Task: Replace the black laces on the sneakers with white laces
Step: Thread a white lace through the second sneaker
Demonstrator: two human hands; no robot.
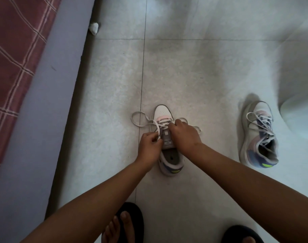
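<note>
At centre frame, the sneaker [167, 137] sits on the floor [193, 76]. The left hand [150, 146] pinches the white lace [141, 120]; the right hand [184, 134] grips its other strand. The lace looks limp and light, best held near its tip.

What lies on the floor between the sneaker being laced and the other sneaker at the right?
Only bare floor tile separates the near sneaker from the other sneaker, seen in the head view.
</note>
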